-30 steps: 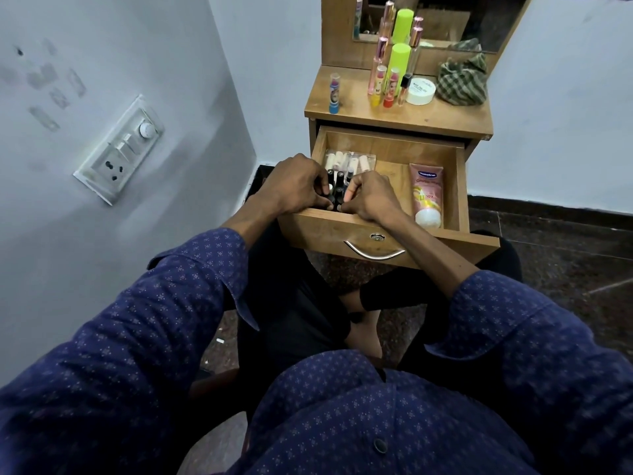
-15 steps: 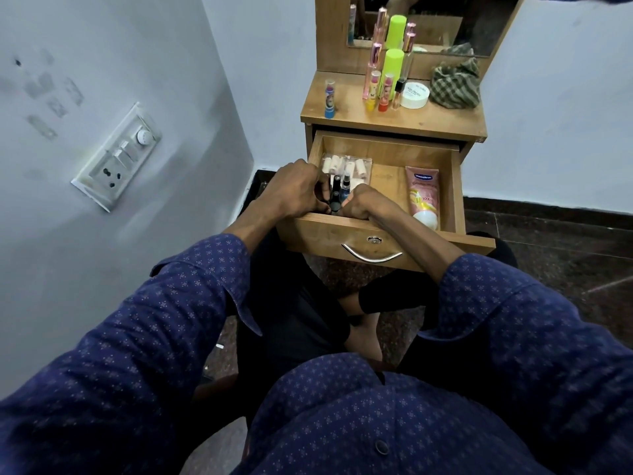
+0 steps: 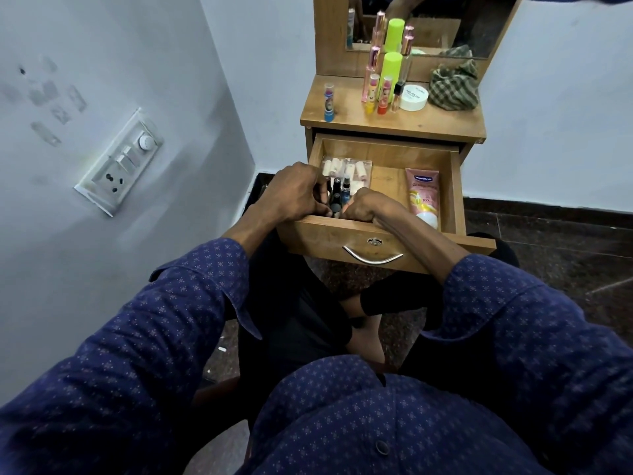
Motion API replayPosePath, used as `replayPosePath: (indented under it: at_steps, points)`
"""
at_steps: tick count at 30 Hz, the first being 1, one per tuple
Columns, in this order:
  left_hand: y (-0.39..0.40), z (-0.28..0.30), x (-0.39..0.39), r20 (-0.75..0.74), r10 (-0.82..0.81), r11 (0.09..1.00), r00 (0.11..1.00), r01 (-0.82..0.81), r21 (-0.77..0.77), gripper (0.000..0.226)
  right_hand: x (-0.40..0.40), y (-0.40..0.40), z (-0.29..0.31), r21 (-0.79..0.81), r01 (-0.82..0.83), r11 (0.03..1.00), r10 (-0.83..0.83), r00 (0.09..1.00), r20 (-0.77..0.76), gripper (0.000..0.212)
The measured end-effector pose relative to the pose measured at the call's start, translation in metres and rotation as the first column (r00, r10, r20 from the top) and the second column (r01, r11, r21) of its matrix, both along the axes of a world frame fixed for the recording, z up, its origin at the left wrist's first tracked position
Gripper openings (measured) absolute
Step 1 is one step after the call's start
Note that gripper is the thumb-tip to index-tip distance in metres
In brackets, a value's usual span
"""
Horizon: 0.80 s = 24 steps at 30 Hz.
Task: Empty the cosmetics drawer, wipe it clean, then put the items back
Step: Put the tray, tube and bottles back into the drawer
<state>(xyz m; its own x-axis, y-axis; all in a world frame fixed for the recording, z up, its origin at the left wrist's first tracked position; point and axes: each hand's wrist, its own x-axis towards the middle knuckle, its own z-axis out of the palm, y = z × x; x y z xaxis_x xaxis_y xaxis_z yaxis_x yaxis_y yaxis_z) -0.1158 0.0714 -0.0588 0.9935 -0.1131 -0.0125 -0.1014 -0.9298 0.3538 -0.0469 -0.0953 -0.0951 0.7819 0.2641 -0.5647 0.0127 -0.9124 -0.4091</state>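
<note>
The wooden drawer (image 3: 383,154) of a small dressing table is pulled out over my lap. Both hands are inside its front left corner, cupped around a cluster of small dark bottles (image 3: 336,197) that stand upright between them. My left hand (image 3: 294,193) presses on the cluster from the left, my right hand (image 3: 368,205) from the right. Behind the bottles lies a clear packet of small white tubes (image 3: 346,166). A pink lotion tube (image 3: 424,197) lies flat on the drawer's right side.
On the tabletop (image 3: 411,123) stand a blue-based lipstick (image 3: 329,101), several tall tubes and a lime-green bottle (image 3: 390,75), a white cream jar (image 3: 414,97) and a checked cloth (image 3: 454,85). A mirror (image 3: 435,22) rises behind. A switchboard (image 3: 120,162) is on the left wall.
My hands have stayed in the front left corner of the drawer, shifting slightly around the dark bottles. The view has drifted a little; the drawer's other contents have not moved.
</note>
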Motion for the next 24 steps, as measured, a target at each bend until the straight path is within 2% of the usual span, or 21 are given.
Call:
replayPosePath:
  at_steps: [3,12,15,16,20,24]
  points:
    - [0.003,-0.001,-0.002,-0.003,0.008,0.999,1.0,-0.009,-0.045,0.034,0.001,-0.003,-0.006,-0.022,0.015,1.0,-0.015,1.0,0.019,0.03]
    - [0.003,-0.004,-0.001,-0.004,0.017,0.994,1.0,-0.017,-0.106,0.035,0.003,-0.001,-0.021,0.08,0.067,0.995,-0.071,0.996,0.058,0.03]
    - [0.001,-0.004,0.003,-0.002,0.006,0.995,1.0,-0.007,-0.102,0.036,0.001,-0.003,-0.019,0.063,0.008,0.998,-0.012,0.998,0.063,0.006]
    - [0.0,-0.003,0.004,0.0,0.002,0.995,1.0,-0.002,-0.096,0.036,0.002,-0.004,-0.019,0.081,0.005,0.997,-0.009,0.998,0.06,0.004]
    - [-0.006,0.0,0.006,0.009,-0.01,0.998,1.0,0.011,-0.063,0.035,0.005,-0.007,-0.021,0.113,-0.007,0.994,0.003,0.999,0.034,0.01]
    - [-0.008,0.004,0.009,0.016,-0.021,0.999,1.0,0.022,-0.039,0.032,0.007,-0.008,-0.017,0.06,-0.017,0.998,0.017,1.0,0.014,0.03]
